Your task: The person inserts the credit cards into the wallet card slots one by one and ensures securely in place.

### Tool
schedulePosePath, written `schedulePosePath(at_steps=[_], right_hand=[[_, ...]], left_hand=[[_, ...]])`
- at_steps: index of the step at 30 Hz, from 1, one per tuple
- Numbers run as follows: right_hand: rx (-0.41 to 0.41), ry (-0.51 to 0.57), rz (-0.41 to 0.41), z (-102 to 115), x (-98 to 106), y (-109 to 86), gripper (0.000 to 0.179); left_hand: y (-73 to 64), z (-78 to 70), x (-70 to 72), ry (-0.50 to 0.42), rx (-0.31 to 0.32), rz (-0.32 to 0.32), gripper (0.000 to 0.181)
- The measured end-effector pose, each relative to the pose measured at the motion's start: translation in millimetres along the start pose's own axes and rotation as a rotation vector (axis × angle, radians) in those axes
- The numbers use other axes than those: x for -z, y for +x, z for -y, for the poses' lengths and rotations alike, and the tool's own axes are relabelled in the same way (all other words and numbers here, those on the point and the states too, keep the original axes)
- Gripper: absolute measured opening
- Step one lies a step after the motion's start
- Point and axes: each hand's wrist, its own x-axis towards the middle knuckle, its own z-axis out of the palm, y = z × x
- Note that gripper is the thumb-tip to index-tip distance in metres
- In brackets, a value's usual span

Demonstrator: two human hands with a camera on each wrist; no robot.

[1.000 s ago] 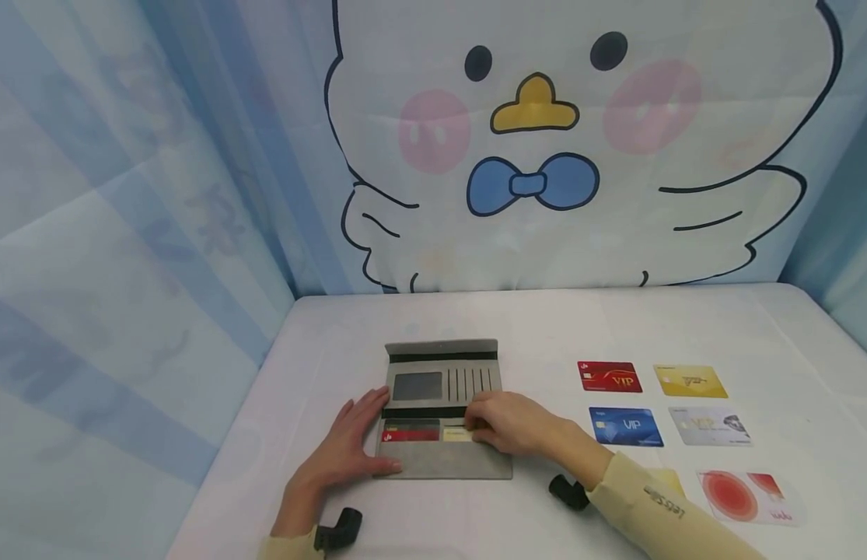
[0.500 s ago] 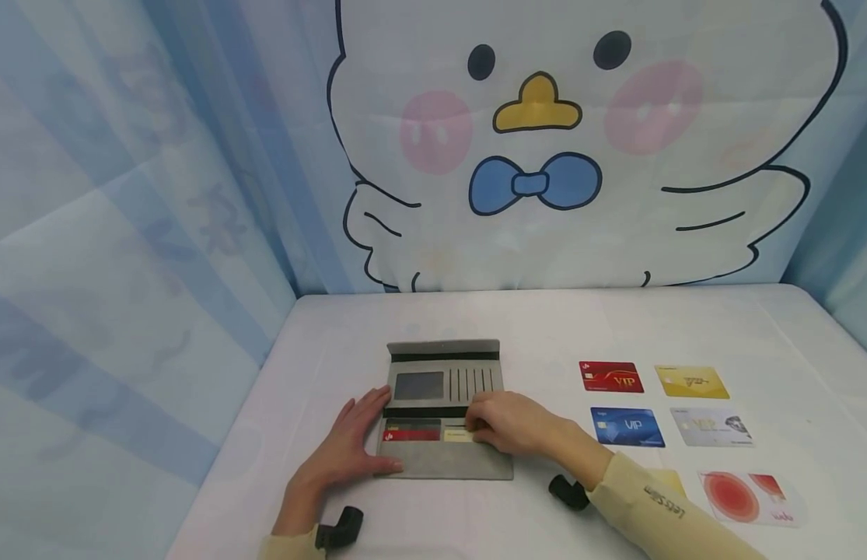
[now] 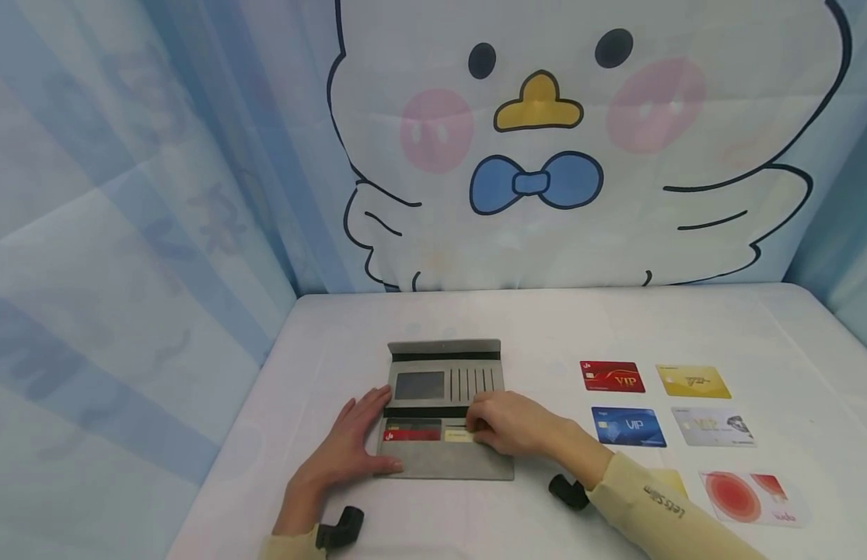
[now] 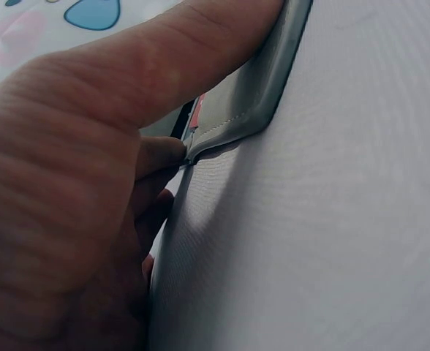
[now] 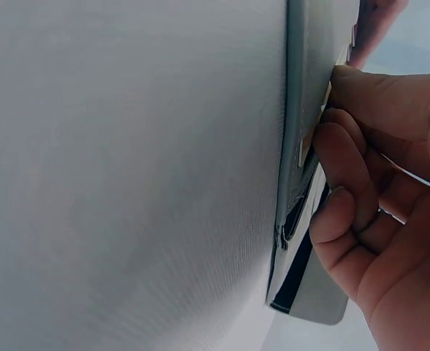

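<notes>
An unfolded grey card wallet [image 3: 443, 464] lies on the white table in the head view. Its upper part has a clear window and a row of slits; the lower pocket holds a red card [image 3: 410, 435] and a pale yellow card [image 3: 459, 436]. With curled fingers, my right hand [image 3: 513, 422] pinches the yellow card at its right end, fingertips right at the pocket edge. That end is hidden behind the fingers. My left hand [image 3: 345, 449] rests at the wallet's left side, fingers spread along the edge, thumb [image 4: 200, 44] lying over the lower corner.
To the right lie a red VIP card [image 3: 612, 376], a gold card [image 3: 693, 381], a blue VIP card [image 3: 629, 427], a silver card [image 3: 714, 426] and a white-and-red card [image 3: 751, 498]. The right sleeve [image 3: 660, 505] partly covers another yellow card [image 3: 669, 481]. A printed curtain [image 3: 531, 249] borders the table's back.
</notes>
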Motion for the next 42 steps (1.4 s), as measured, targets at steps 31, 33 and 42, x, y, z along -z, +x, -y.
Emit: schedulePosePath(at_steps=[31, 33, 42], right_hand=[[0.077, 0.098, 0.017, -4.4, -0.2, 0.8, 0.018], [0.087, 0.105, 0.022, -4.2, -1.0, 2.0, 0.018], [0.077, 0.126, 0.048, -3.1, -1.5, 3.6, 0.018]], left_hand=[[0.9, 0.9, -0.6, 0.002, 0.010, 0.005, 0.105], [0.8, 0.5, -0.5, 0.001, 0.013, 0.008, 0.104], [0.8, 1.4, -0.6, -0.003, 0.019, 0.011, 0.104]])
